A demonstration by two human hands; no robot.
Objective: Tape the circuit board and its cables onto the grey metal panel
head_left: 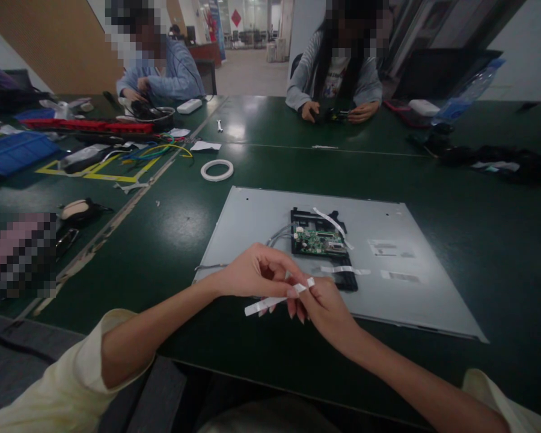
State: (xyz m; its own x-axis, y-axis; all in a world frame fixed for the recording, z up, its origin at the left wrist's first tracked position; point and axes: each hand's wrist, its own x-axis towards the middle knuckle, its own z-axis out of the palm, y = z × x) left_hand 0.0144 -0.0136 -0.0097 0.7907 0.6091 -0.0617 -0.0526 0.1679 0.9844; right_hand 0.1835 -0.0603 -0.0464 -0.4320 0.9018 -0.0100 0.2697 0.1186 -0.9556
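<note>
Your fingertips hide the ends of the white tape strip, so its full length is hard to judge. Your left hand and right hand both pinch this thin, flat strip, fingers curled shut, just in front of the grey metal panel. On that panel sits a green circuit board; beyond it lies a tape roll.

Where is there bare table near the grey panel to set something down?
Bare green table lies left of the grey panel, up to the tape roll, and right of the panel. The far left is crowded with cables and a blue tray. Both hands, left and right, hold a white strip.
</note>
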